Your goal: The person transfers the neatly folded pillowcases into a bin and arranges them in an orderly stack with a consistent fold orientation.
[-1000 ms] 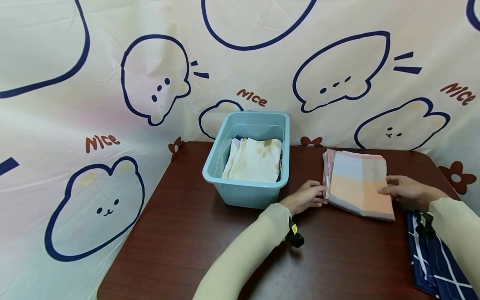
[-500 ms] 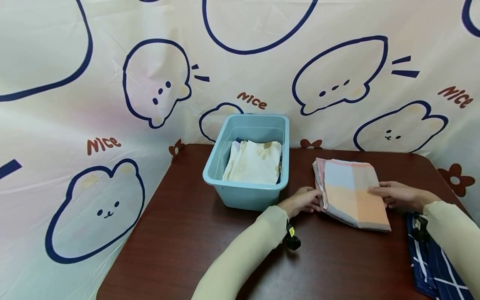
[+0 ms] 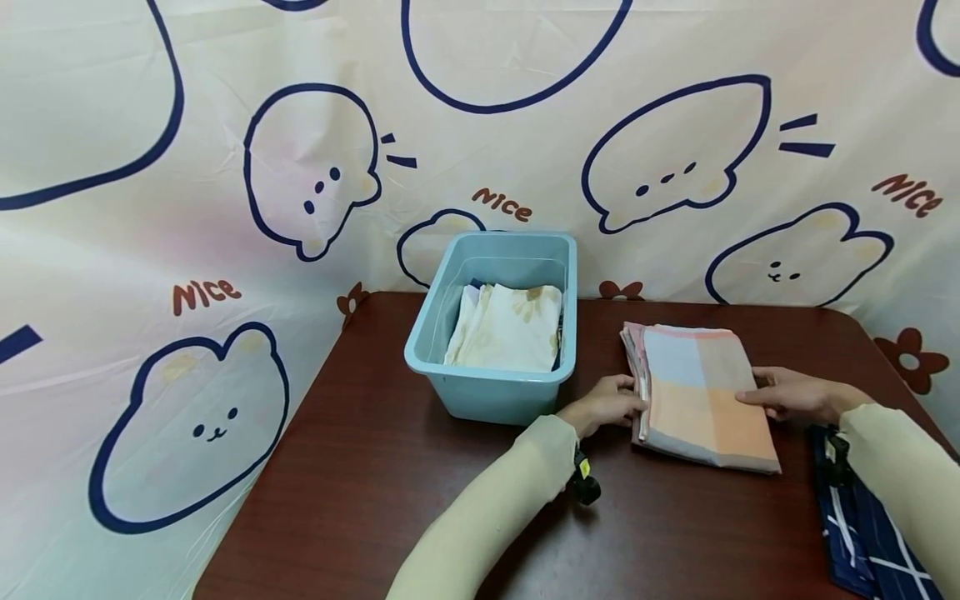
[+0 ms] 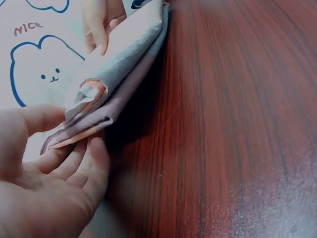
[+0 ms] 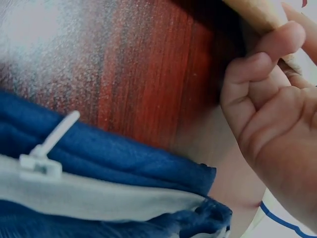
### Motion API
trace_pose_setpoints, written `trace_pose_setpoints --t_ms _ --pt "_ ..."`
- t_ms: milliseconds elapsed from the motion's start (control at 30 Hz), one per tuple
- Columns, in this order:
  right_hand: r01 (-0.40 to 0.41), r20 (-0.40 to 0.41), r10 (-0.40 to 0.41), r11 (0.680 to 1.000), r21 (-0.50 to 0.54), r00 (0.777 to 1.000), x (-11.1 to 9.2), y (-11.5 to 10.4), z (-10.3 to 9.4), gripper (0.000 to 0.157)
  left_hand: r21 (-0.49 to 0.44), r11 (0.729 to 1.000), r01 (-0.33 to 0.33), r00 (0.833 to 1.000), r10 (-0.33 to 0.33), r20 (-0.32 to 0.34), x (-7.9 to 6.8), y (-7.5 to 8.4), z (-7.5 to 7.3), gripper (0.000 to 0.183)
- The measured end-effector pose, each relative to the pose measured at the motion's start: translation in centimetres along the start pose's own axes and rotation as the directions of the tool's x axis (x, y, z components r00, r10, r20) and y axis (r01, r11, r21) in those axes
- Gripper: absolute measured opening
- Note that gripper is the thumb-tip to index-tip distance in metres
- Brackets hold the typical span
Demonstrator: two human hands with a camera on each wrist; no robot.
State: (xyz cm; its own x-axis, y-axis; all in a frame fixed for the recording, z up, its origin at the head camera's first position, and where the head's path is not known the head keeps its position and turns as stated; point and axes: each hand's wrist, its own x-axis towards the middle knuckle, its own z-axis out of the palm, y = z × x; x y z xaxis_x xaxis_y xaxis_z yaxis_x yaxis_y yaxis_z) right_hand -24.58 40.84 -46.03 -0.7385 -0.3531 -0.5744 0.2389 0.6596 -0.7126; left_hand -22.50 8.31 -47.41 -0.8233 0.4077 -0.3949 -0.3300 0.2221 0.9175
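A folded pastel checked cloth (image 3: 705, 392) in peach, grey and pale blue is at the right of the head view, between my two hands. My left hand (image 3: 603, 404) pinches its left edge. In the left wrist view the thumb is at the upper layers and the fingers (image 4: 84, 163) lie beneath the folded edge. Opposite, my right hand (image 3: 802, 396) grips the right edge, thumb on top; the right wrist view shows its fingers (image 5: 247, 74) curled under a bit of peach cloth (image 5: 255, 12).
A light blue plastic bin (image 3: 487, 374) holds a folded cream cloth (image 3: 517, 329) and other fabric. Under my right forearm lies a folded navy cloth (image 3: 862, 521) with white lines and a white zip (image 5: 99, 196). A printed curtain (image 3: 525, 150) hangs behind the brown table (image 3: 360, 467).
Both hands have brought the checked cloth slightly leftward and nearer the front of the table, keeping hold of its edges. The bin and navy cloth have stayed in place.
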Motion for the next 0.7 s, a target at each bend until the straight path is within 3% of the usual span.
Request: trace_pose_setpoints --t_ms 100,267,400,700 --pt "0.016 0.01 -0.016 1.0 0.0 1.0 -0.08 -0.03 0.1 0.067 -0.04 0.999 0.003 1.0 -0.004 -0.02 0.11 -0.04 0.03 0.046" --pt "0.009 0.028 -0.009 1.0 -0.004 1.0 -0.01 -0.18 0.13 0.083 -0.064 0.998 0.017 0.997 -0.021 -0.069 0.06 0.03 0.05 0.037" --pt "0.021 0.066 -0.022 1.0 0.011 0.998 -0.04 -0.32 0.22 0.09 -0.047 0.999 0.022 0.997 -0.026 -0.077 0.06 -0.02 -0.07 0.052" --pt "0.011 0.083 -0.011 1.0 0.009 0.996 0.04 -0.32 0.58 0.086 0.095 0.995 0.006 1.0 -0.005 -0.002 -0.04 -0.42 -0.64 0.085"
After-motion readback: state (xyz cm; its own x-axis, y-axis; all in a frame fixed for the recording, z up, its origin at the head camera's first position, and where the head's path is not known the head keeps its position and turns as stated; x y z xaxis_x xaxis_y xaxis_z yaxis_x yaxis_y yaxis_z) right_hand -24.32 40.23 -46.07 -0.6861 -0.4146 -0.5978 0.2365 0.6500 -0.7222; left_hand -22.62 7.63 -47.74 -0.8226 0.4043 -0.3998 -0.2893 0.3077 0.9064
